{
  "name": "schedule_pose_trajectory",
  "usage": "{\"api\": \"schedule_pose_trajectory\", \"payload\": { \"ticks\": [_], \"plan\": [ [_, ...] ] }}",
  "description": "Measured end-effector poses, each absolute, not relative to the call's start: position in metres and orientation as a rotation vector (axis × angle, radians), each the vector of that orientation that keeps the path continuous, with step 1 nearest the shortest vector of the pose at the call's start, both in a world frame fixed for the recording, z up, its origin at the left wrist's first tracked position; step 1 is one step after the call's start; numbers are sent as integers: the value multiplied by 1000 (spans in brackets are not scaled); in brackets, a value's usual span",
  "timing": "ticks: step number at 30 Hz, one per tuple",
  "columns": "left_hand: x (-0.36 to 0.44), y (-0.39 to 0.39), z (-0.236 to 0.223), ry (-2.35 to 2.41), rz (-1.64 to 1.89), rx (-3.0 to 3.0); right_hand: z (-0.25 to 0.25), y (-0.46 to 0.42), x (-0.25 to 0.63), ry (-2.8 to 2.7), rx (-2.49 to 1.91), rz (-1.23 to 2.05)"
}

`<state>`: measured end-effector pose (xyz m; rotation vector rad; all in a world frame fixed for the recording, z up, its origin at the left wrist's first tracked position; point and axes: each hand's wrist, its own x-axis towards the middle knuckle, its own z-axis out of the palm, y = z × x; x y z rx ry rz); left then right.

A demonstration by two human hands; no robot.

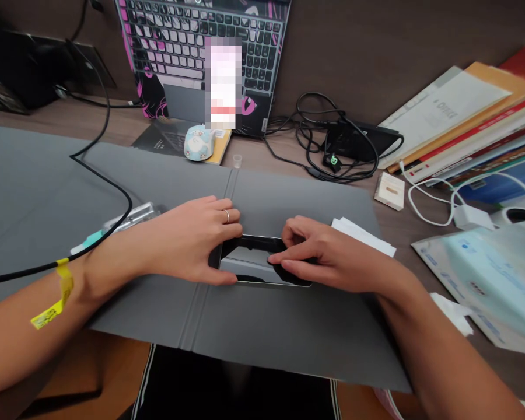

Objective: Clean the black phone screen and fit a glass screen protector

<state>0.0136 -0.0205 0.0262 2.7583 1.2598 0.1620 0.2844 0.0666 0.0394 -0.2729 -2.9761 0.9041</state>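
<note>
Across the worktop (256, 156) and a grey mat (289, 326), my left hand (192, 239) and right hand (328, 251) meet over a dark phone (249, 259).
The mat covers much of the near side, and the phone lies flat on it in front of me, screen up. My left hand grips its left end, thumb at the near edge, fingers at the far one. My right forefinger reaches onto the screen, thumb close by, the other fingers curled; I can't tell whether I'm pinching anything thin. If my left grip slackened under a push from the right, I judge the phone could skid or twist. The black cable (21, 275) crossing my left forearm could snag if I swung that arm.
</note>
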Motion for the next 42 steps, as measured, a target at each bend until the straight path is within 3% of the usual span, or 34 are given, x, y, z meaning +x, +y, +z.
{"api": "schedule_pose_trajectory", "payload": {
  "ticks": [42],
  "plan": [
    [18,-23,31,1350,58,2661,27,51,260,-2894,-232,660]
  ]
}}
